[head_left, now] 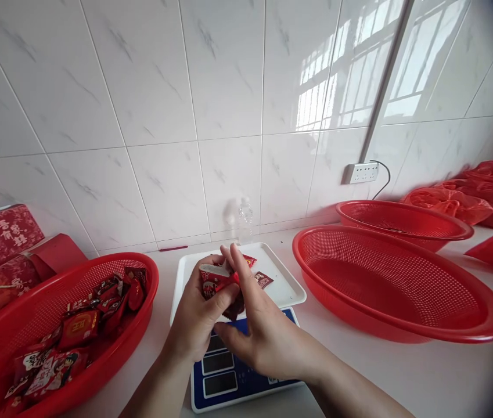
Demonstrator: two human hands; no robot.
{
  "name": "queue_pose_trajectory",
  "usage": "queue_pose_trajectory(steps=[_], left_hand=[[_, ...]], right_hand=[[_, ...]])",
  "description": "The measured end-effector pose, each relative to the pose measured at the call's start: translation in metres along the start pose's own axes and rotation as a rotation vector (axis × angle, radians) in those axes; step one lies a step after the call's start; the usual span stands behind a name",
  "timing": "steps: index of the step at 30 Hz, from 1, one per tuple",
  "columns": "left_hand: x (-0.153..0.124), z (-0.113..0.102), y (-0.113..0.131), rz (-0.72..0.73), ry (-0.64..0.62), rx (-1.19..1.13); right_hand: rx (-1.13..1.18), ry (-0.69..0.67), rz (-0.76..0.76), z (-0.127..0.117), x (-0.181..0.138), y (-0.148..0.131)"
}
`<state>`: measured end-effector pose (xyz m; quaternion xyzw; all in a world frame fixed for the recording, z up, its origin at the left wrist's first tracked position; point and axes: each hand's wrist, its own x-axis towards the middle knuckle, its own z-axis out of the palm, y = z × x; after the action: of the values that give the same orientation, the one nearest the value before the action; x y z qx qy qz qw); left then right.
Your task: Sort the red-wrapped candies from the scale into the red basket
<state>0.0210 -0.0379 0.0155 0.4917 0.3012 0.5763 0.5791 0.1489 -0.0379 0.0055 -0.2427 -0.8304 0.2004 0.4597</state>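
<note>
Several small red snack packets (pixel 211 283) are bunched over the scale's tray, with my left hand (pixel 194 319) closed round them and its thumb across the front. Against their right side rests my right hand (pixel 263 331), its fingers stretched straight and its thumb apart below. Part of the bunch is hidden by my fingers. Under my hands stands a scale with a white tray (pixel 287 284) and a blue panel (pixel 250 363) with dark displays. A dark red packet (pixel 263 280) shows on the tray just behind my right fingers.
On the left a red basket (pixel 153 290) holds several snack packets (pixel 78 328); printed red boxes (pixel 6 232) stand behind it. Two red baskets (pixel 403 325) (pixel 459 229) and red plastic bags (pixel 455 200) are at right. A clear bottle (pixel 245 219) stands near the tiled wall.
</note>
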Motion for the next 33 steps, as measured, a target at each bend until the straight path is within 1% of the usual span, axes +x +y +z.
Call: queue_pose_trajectory(steps=[3, 5, 7, 9, 12, 15, 16, 17, 18, 20, 22, 23, 25, 27, 28, 30, 33], left_hand=[[0.004, -0.005, 0.002, -0.006, -0.018, -0.033], [0.006, -0.007, 0.001, -0.005, -0.007, -0.067], [0.007, -0.008, -0.002, -0.038, 0.007, -0.114], [0.007, -0.008, -0.003, -0.077, 0.04, -0.184], [0.008, -0.008, 0.0, -0.1, 0.14, -0.309], [0.01, -0.011, 0.017, -0.141, 0.354, -0.399], [0.009, -0.013, 0.025, -0.156, 0.43, -0.425], [0.008, -0.016, 0.034, -0.153, 0.479, -0.457], [0.006, -0.02, 0.043, -0.132, 0.483, -0.489], [0.0, -0.028, 0.06, -0.04, 0.449, -0.543], [-0.009, -0.035, 0.073, 0.06, 0.416, -0.574], [-0.013, -0.037, 0.078, 0.096, 0.405, -0.58], [-0.019, -0.039, 0.082, 0.134, 0.394, -0.577], [-0.023, -0.038, 0.083, 0.144, 0.391, -0.56], [-0.024, -0.037, 0.082, 0.142, 0.393, -0.549], [-0.024, -0.036, 0.08, 0.128, 0.399, -0.522], [-0.024, -0.035, 0.077, 0.127, 0.4, -0.478]], right_hand=[[-0.01, -0.041, 0.04, 0.0, -0.001, -0.003], [-0.031, -0.05, 0.06, 0.0, -0.001, -0.004], [-0.04, -0.045, 0.063, 0.0, 0.0, -0.004], [-0.029, -0.031, 0.063, 0.001, 0.0, -0.006], [0.068, 0.009, 0.069, -0.001, 0.001, -0.006], [0.239, 0.091, 0.108, -0.014, 0.003, 0.002], [0.268, 0.127, 0.133, -0.02, 0.004, 0.007], [0.265, 0.163, 0.164, -0.028, 0.005, 0.014], [0.227, 0.194, 0.204, -0.036, 0.006, 0.021], [0.054, 0.223, 0.309, -0.051, 0.007, 0.035], [-0.174, 0.172, 0.39, -0.059, 0.008, 0.048], [-0.274, 0.114, 0.406, -0.059, 0.009, 0.053], [-0.395, -0.048, 0.379, -0.054, 0.009, 0.059], [-0.413, -0.209, 0.311, -0.042, 0.01, 0.061], [-0.403, -0.259, 0.283, -0.036, 0.01, 0.061], [-0.374, -0.304, 0.263, -0.024, 0.01, 0.06], [-0.323, -0.334, 0.289, -0.016, 0.009, 0.061]])
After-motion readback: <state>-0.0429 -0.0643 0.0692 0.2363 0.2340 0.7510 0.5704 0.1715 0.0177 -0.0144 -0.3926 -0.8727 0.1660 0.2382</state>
